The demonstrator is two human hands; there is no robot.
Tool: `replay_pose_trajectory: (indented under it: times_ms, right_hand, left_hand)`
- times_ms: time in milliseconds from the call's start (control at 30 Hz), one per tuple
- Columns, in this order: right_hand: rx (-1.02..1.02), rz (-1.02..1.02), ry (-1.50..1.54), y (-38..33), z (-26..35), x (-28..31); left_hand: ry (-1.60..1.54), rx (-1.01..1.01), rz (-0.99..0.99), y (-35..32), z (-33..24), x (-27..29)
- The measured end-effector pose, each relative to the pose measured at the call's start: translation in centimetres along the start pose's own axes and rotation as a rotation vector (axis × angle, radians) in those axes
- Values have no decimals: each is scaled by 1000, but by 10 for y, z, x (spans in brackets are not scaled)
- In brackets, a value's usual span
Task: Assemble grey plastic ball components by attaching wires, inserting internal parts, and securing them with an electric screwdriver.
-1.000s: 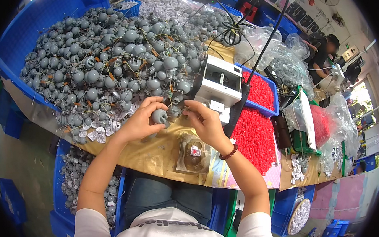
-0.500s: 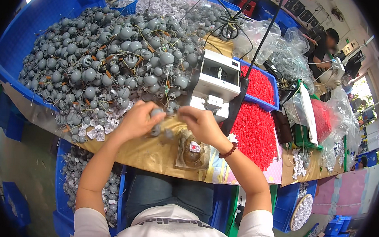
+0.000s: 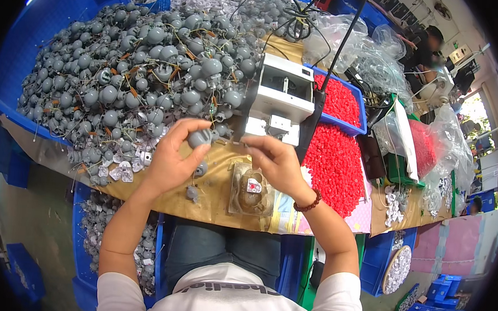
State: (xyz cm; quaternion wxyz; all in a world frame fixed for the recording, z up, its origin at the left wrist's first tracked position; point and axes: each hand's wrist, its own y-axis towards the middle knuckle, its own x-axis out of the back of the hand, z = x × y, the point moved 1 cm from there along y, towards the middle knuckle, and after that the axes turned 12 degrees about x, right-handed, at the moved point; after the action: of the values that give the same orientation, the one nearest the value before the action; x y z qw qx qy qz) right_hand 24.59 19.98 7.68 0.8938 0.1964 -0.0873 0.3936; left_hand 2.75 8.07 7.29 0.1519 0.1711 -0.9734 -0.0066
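My left hand (image 3: 174,159) is closed around a grey ball-shaped plastic part (image 3: 197,138) with a notched end, held between thumb and fingers above the table. Opposite it, my right hand (image 3: 274,161) has thumb and fingertips pinched together; whatever they hold is too small to make out. Below my left hand, two grey balls with fittings, one upper (image 3: 201,168) and one lower (image 3: 192,193), lie on the brown table covering (image 3: 212,201). A brownish moulded block (image 3: 251,200) stands below my right hand, and a small white piece with a red centre (image 3: 253,185) sits on it.
A large heap of grey ball parts (image 3: 113,93) with thin wires fills the left side. Beyond my right hand stands a white machine (image 3: 280,103). Small red pieces (image 3: 334,166) lie heaped beside a blue tray (image 3: 360,125). A person (image 3: 423,55) works at the far right.
My left hand has turned, and the grey ball now shows more clearly in it. One small grey part that was blurred in mid-air now rests on the table. My right hand has shifted slightly right.
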Motion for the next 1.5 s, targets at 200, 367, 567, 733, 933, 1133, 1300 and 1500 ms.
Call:
replay_pose_trajectory:
  times_ms: [200,367,567,733,933,1133,1300,1500]
  right_hand:
    - [148,101,-22,-47,-2,24]
    - [253,205,-412,-86,-37,24]
    - [410,242,-799,-98,-65,5]
    - [440,341,-865,-92,-63,0]
    - [463,476,-938,-98,-57,0]
    - [440,376,-814,-110,-61,-2]
    - [141,89,-342,-126,-77,44]
    - [92,137,-497,-136,-73,51]
  left_hand:
    - [35,-67,312,-43,-25,-25]
    - [-106,309,480,-77,19,-85]
    - [286,43,225,-89,49,-107]
    - [385,-60,194,-88,51,-112]
    - [367,-38,193,-88,52,-112]
    - [653,-237,21,-71,43,-129]
    - [817,-284,64,-69,51,-140]
    - [847,-326,37,-66,54,-139]
